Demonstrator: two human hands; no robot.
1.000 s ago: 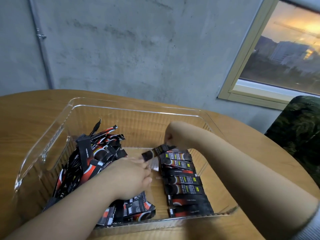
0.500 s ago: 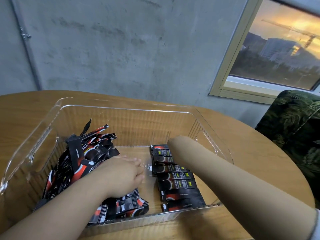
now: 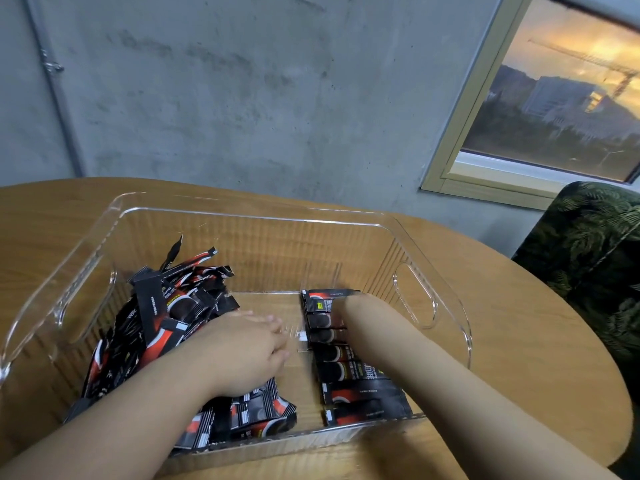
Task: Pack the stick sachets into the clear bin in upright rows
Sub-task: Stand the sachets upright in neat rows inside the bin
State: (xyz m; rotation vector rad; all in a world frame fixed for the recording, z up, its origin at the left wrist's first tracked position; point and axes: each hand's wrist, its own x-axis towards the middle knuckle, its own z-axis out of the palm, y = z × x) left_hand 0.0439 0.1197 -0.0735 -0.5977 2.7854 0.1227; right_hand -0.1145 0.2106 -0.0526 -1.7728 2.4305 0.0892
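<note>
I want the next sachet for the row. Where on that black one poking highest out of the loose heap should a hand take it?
Pinch the black sachet by its free upper end, coming from above. It juts clear of the loose heap in the clear bin, so that end is probably easiest to reach.

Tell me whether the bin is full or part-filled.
Part-filled: the bin holds a loose pile left, one row right, bare floor between.

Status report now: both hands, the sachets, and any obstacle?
Left hand open on loose sachet pile. Right hand hidden, at sachet row. Clear bin: nothing in the way.
</note>
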